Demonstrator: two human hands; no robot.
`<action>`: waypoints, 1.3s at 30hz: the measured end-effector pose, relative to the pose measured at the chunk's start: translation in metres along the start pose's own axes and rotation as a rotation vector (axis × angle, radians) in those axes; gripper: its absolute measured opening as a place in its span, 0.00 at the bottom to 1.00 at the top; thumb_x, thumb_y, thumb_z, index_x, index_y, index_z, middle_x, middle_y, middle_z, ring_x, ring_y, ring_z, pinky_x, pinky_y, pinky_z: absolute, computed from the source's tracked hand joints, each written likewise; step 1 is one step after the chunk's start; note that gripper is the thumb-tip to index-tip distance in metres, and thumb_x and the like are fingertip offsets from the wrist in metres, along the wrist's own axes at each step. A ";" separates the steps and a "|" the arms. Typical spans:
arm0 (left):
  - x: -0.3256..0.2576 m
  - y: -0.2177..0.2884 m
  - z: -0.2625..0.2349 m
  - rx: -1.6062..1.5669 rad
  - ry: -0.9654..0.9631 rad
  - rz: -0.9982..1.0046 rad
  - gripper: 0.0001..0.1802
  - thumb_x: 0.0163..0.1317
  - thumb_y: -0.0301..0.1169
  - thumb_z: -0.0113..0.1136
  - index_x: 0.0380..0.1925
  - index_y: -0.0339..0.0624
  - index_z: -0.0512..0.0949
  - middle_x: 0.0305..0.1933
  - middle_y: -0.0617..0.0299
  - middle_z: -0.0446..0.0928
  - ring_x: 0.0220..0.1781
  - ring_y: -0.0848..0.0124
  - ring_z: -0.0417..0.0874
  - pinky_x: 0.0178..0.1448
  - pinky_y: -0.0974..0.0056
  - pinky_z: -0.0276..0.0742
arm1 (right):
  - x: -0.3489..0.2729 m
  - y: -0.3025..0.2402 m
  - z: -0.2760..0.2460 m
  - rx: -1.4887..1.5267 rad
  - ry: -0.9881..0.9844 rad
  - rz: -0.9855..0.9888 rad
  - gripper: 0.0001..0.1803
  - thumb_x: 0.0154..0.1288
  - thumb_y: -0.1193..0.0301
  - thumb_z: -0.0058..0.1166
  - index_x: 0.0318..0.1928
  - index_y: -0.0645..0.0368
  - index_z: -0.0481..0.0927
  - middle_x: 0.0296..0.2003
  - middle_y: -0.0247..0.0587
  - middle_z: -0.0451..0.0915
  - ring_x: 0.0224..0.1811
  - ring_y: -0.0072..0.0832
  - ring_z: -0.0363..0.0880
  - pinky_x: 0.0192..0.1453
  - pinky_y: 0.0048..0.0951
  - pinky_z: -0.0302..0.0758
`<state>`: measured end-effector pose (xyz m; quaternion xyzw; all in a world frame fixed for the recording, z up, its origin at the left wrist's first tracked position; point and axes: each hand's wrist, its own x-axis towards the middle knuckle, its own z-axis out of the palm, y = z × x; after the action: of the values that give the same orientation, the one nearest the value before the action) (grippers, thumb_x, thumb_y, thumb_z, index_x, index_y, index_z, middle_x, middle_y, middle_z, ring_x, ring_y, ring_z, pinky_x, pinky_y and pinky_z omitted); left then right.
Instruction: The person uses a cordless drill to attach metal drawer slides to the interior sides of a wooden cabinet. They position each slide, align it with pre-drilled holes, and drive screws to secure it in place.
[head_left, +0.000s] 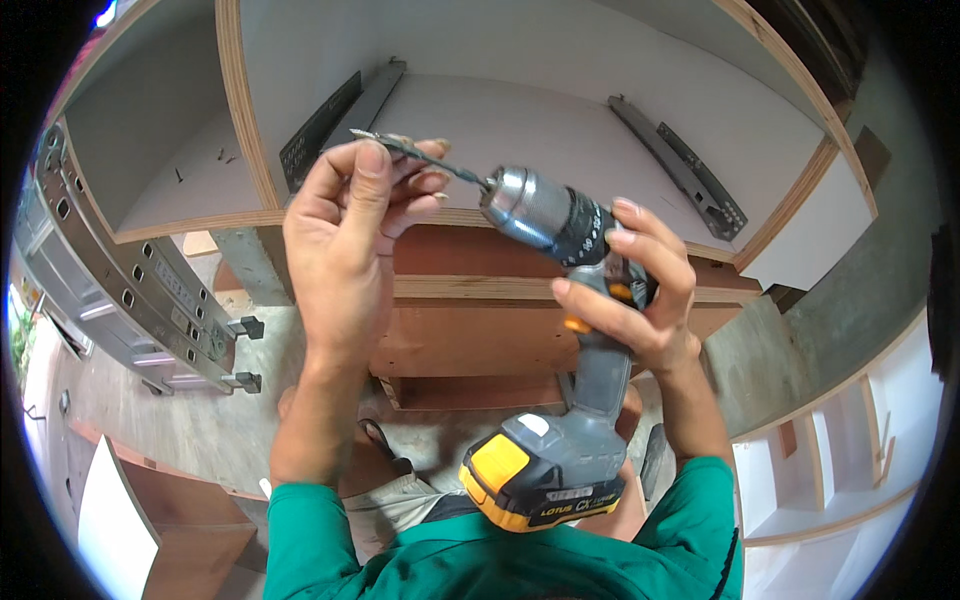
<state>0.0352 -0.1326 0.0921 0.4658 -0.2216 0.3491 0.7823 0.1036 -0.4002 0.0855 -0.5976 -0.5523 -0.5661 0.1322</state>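
My right hand (640, 290) grips a grey and black cordless drill (600, 370) around the upper body, behind its silver chuck (518, 200). A long thin drill bit (462, 173) sticks out of the chuck toward the upper left. My left hand (350, 220) is closed, thumb against fingers, at the far end of the bit. A pointed silver tip (364, 134) shows just beyond the thumb; whether it belongs to the bit or to a separate piece I cannot tell. The drill's yellow and black battery (540, 475) hangs low, near my body.
Ahead stands an open plywood cabinet (520, 120) with pale inner walls. Dark metal drawer slides (345, 110) lie at its left, others (680, 165) at its right. Small screws (222, 155) rest in the left compartment. A folded aluminium ladder (140, 280) stands left; white shelving (830, 450) is right.
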 end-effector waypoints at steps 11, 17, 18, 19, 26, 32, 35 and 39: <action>-0.011 0.057 -0.064 0.418 0.107 0.085 0.15 0.80 0.34 0.63 0.55 0.32 0.82 0.54 0.48 0.87 0.48 0.68 0.91 0.54 0.66 0.88 | 0.056 0.057 0.024 0.087 -0.155 -0.038 0.25 0.51 0.71 0.81 0.51 0.35 0.92 0.62 0.42 0.73 0.64 0.48 0.81 0.61 0.44 0.89; -0.008 0.050 -0.097 0.734 0.257 0.328 0.12 0.77 0.29 0.66 0.53 0.34 0.83 0.53 0.53 0.88 0.49 0.69 0.88 0.57 0.65 0.85 | 0.066 0.109 0.061 0.136 -0.241 -0.101 0.28 0.53 0.77 0.78 0.54 0.37 0.91 0.67 0.44 0.72 0.68 0.48 0.77 0.67 0.42 0.84; -0.003 0.048 -0.098 0.864 0.274 0.369 0.12 0.76 0.29 0.67 0.54 0.34 0.82 0.53 0.53 0.88 0.50 0.69 0.88 0.58 0.64 0.84 | 0.065 0.116 0.069 0.154 -0.244 -0.110 0.28 0.53 0.78 0.78 0.55 0.36 0.91 0.67 0.44 0.72 0.68 0.48 0.77 0.67 0.41 0.84; 0.002 0.046 -0.101 0.967 0.266 0.380 0.18 0.71 0.30 0.71 0.57 0.33 0.81 0.55 0.53 0.88 0.56 0.62 0.87 0.63 0.58 0.81 | 0.063 0.122 0.077 0.170 -0.243 -0.097 0.29 0.54 0.78 0.77 0.55 0.36 0.91 0.67 0.44 0.72 0.68 0.48 0.77 0.67 0.41 0.83; 0.040 0.044 -0.093 1.346 0.076 0.191 0.30 0.65 0.38 0.75 0.61 0.32 0.78 0.50 0.42 0.87 0.49 0.51 0.90 0.56 0.51 0.83 | 0.047 0.148 0.111 0.337 -0.355 -0.032 0.29 0.56 0.78 0.77 0.57 0.36 0.90 0.68 0.46 0.71 0.67 0.47 0.77 0.70 0.39 0.81; 0.060 0.047 -0.093 1.347 0.059 0.062 0.24 0.67 0.43 0.75 0.43 0.29 0.84 0.27 0.49 0.86 0.29 0.60 0.88 0.39 0.56 0.81 | 0.056 0.146 0.118 0.460 -0.375 -0.064 0.27 0.58 0.76 0.77 0.57 0.37 0.89 0.67 0.44 0.71 0.66 0.45 0.77 0.69 0.41 0.81; 0.061 0.048 -0.089 1.320 0.076 0.005 0.23 0.68 0.43 0.74 0.42 0.28 0.84 0.27 0.51 0.85 0.28 0.67 0.84 0.39 0.57 0.80 | 0.053 0.145 0.118 0.465 -0.365 -0.038 0.25 0.59 0.75 0.77 0.56 0.37 0.89 0.67 0.43 0.71 0.66 0.44 0.78 0.68 0.41 0.82; 0.058 0.045 -0.085 1.406 0.129 -0.034 0.23 0.67 0.43 0.73 0.42 0.28 0.85 0.30 0.51 0.86 0.32 0.64 0.86 0.42 0.56 0.81 | 0.042 0.145 0.117 0.498 -0.403 0.104 0.25 0.60 0.73 0.76 0.57 0.38 0.88 0.67 0.42 0.70 0.66 0.44 0.78 0.67 0.41 0.83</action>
<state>0.0414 -0.0231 0.1174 0.8426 0.1106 0.4240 0.3129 0.2730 -0.3387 0.1501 -0.6743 -0.6576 -0.2763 0.1911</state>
